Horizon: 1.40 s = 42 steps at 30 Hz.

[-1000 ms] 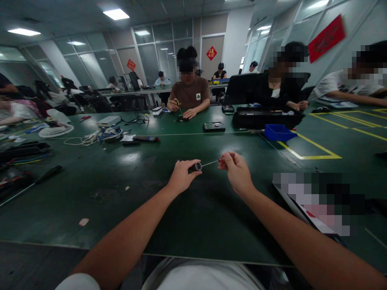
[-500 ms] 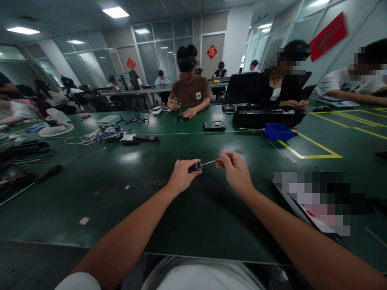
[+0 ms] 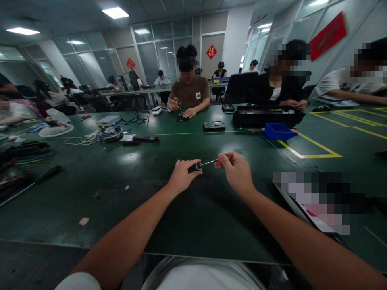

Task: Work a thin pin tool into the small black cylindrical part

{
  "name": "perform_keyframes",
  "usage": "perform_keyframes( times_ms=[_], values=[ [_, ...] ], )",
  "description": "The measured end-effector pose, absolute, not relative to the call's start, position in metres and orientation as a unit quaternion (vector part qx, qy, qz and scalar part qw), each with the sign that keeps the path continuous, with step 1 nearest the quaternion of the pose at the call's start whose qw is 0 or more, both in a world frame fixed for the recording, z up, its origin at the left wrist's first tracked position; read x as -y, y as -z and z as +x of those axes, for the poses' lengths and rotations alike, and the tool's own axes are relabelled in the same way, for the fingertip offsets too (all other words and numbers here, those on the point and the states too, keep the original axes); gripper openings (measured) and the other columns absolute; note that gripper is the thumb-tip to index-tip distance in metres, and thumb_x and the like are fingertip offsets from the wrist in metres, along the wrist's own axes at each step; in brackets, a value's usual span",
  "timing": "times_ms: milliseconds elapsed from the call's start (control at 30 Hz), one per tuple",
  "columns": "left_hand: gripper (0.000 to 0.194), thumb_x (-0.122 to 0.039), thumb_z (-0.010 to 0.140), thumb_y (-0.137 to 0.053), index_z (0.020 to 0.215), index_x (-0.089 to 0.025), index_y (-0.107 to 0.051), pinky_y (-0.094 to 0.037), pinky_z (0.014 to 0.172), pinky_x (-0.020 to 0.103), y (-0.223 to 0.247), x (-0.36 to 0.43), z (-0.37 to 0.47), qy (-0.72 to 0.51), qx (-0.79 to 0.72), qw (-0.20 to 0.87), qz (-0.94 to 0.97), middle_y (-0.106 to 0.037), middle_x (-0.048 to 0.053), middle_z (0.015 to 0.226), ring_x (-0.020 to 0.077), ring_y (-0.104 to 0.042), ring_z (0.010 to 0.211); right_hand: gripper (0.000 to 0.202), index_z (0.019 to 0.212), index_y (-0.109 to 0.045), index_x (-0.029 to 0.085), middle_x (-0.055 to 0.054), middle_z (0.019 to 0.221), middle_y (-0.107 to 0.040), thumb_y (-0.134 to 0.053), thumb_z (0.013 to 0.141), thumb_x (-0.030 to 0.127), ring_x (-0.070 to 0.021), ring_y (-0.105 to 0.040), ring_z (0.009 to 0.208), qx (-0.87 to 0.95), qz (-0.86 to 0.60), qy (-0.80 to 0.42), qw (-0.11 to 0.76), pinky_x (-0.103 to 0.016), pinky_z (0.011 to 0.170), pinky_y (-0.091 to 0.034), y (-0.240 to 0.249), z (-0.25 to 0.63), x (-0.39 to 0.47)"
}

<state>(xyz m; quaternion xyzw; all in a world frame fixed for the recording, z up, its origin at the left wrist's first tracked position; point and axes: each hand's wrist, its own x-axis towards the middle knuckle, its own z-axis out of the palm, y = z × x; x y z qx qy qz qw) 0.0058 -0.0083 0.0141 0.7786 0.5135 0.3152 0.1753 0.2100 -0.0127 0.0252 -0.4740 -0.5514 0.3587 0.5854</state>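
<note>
My left hand [image 3: 183,176] is closed around a small black cylinder [image 3: 193,167], whose round, silver-rimmed end faces right. Between the thumb and fingers of my right hand [image 3: 236,169] is the reddish handle of a screwdriver [image 3: 208,162]. Its thin metal shaft points left, and the tip meets the cylinder's rimmed end; whether it goes inside is too small to tell. Both hands are above the dark green table [image 3: 211,217]. Most of the handle is hidden by my right fingers.
A pen-like tool [image 3: 146,138] and a coiled white cable [image 3: 83,139] lie at centre left. An opened circuit-board device [image 3: 214,125], a blue bin [image 3: 278,131] and a long black housing [image 3: 269,117] are farther back. A co-worker [image 3: 190,92] works opposite. A long screwdriver [image 3: 45,176] lies left.
My right hand has turned slightly, and a little more of the reddish handle shows. My left hand and the cylinder stay in place.
</note>
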Motion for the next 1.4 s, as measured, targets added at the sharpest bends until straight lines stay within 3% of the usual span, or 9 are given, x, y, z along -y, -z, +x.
perform_keyframes(
  times_ms=[133,300,500,667,867,967,1100,1233,1400],
  values=[
    [0.043,-0.033,0.085,-0.072,0.128,-0.028,-0.064,-0.027,0.114,0.055,-0.011,0.007,0.004,-0.316,-0.513,0.174,0.779,-0.071,0.005,0.119,0.0259,-0.061,0.112,0.034,0.081,-0.065,0.020,-0.005,0.069,-0.072,-0.066,0.085,0.054,-0.0191,-0.068,0.064,0.576,-0.502,-0.328,0.555,-0.033,0.063,-0.052,-0.034,0.211,0.017],
    [0.044,-0.033,0.085,-0.072,0.128,-0.029,-0.064,-0.024,0.115,0.056,-0.007,0.005,0.004,-0.319,-0.508,0.172,0.781,-0.071,0.004,0.121,0.0259,-0.060,0.114,0.041,0.063,-0.059,0.021,-0.001,0.051,-0.063,-0.067,0.082,0.057,-0.0141,-0.055,0.045,0.603,-0.548,-0.266,0.515,-0.028,0.049,-0.039,-0.045,0.212,0.024],
    [0.043,-0.032,0.085,-0.073,0.126,-0.028,-0.065,-0.032,0.111,0.051,-0.008,0.005,0.002,-0.316,-0.508,0.169,0.783,-0.072,0.004,0.118,0.0258,-0.062,0.110,0.022,0.086,-0.065,0.021,-0.003,0.070,-0.070,-0.062,0.086,0.043,-0.0187,-0.066,0.065,0.638,-0.483,-0.298,0.520,-0.032,0.062,-0.049,-0.036,0.211,0.020],
    [0.041,-0.031,0.085,-0.072,0.126,-0.027,-0.065,-0.035,0.108,0.049,-0.009,0.005,0.001,-0.321,-0.504,0.165,0.785,-0.072,0.004,0.118,0.0253,-0.062,0.108,0.017,0.094,-0.063,0.022,-0.005,0.085,-0.072,-0.057,0.088,0.036,-0.0202,-0.068,0.078,0.646,-0.469,-0.315,0.513,-0.034,0.070,-0.051,-0.029,0.212,0.017],
    [0.042,-0.032,0.085,-0.073,0.126,-0.028,-0.065,-0.029,0.112,0.054,-0.009,0.006,0.003,-0.304,-0.516,0.162,0.784,-0.072,0.004,0.117,0.0257,-0.062,0.110,0.040,0.084,-0.066,0.020,0.000,0.055,-0.058,-0.046,0.095,0.053,-0.0169,-0.056,0.052,0.660,-0.532,-0.254,0.465,-0.031,0.053,-0.039,-0.035,0.214,0.020],
    [0.042,-0.031,0.085,-0.073,0.126,-0.029,-0.066,-0.028,0.113,0.054,-0.009,0.006,0.003,-0.305,-0.519,0.166,0.782,-0.073,0.004,0.114,0.0256,-0.062,0.109,0.035,0.095,-0.067,0.020,-0.001,0.062,-0.061,-0.046,0.095,0.048,-0.0163,-0.052,0.051,0.665,-0.532,-0.253,0.459,-0.030,0.050,-0.035,-0.034,0.214,0.019],
    [0.042,-0.030,0.084,-0.073,0.126,-0.028,-0.065,-0.031,0.111,0.053,-0.008,0.006,0.002,-0.310,-0.511,0.168,0.784,-0.073,0.003,0.115,0.0252,-0.062,0.108,0.030,0.116,-0.060,0.022,0.000,0.072,-0.063,-0.046,0.093,0.035,-0.0182,-0.058,0.062,0.679,-0.498,-0.274,0.464,-0.031,0.058,-0.041,-0.031,0.214,0.018],
    [0.042,-0.031,0.085,-0.073,0.125,-0.027,-0.066,-0.033,0.109,0.052,-0.009,0.006,0.002,-0.309,-0.510,0.164,0.786,-0.072,0.003,0.116,0.0251,-0.062,0.108,0.031,0.109,-0.062,0.023,0.001,0.067,-0.058,-0.041,0.097,0.042,-0.0184,-0.057,0.061,0.671,-0.504,-0.285,0.464,-0.032,0.058,-0.041,-0.031,0.215,0.019],
    [0.042,-0.033,0.086,-0.072,0.127,-0.028,-0.065,-0.032,0.110,0.052,-0.012,0.008,0.004,-0.309,-0.508,0.165,0.787,-0.072,0.003,0.118,0.0254,-0.062,0.109,0.028,0.116,-0.054,0.024,-0.001,0.081,-0.065,-0.048,0.095,0.041,-0.0177,-0.058,0.064,0.626,-0.504,-0.286,0.522,-0.034,0.063,-0.045,-0.025,0.212,0.018]
  ],
)
